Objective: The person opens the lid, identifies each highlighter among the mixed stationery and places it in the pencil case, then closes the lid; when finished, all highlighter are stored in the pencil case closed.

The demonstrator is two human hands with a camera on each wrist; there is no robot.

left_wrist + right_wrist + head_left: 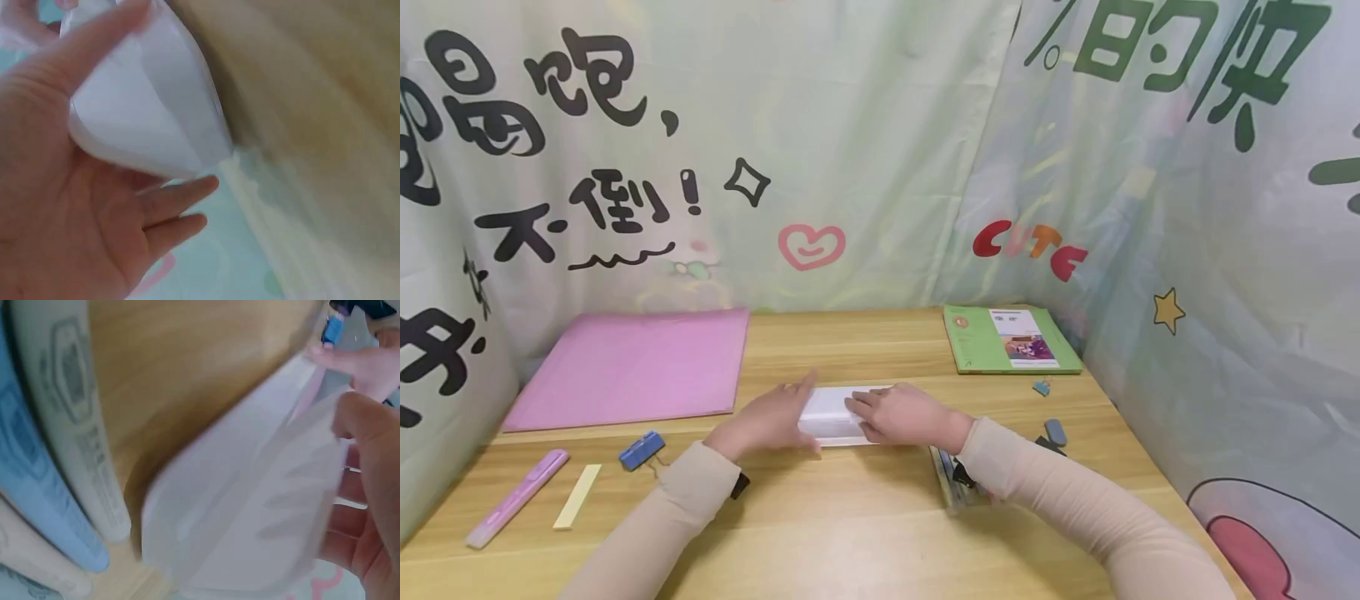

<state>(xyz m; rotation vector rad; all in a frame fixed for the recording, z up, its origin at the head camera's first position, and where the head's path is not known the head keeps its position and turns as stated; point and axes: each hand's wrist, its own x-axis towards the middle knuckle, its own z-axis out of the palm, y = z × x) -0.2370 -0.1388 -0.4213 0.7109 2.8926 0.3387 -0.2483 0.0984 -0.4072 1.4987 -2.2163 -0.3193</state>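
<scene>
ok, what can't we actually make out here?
- Paper, head view: ends covered by left hand and right hand.
- Items under right sleeve: mostly hidden.
- Book print: too small.
- Both wrist views: motion-blurred, table unclear.

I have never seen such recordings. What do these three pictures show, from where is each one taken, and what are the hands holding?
No machine is here: a person works with two bare hands. The wide picture comes from a camera on the head, looking down at a wooden table. The other two come from cameras on each wrist, so they are very close and blurred.

The left hand and the right hand both hold a folded white sheet; the wrist views show it bent between the fingers.

On the table lie a pink folder, a green booklet, a pink pen, a pale yellow strip and a blue clip.
</scene>
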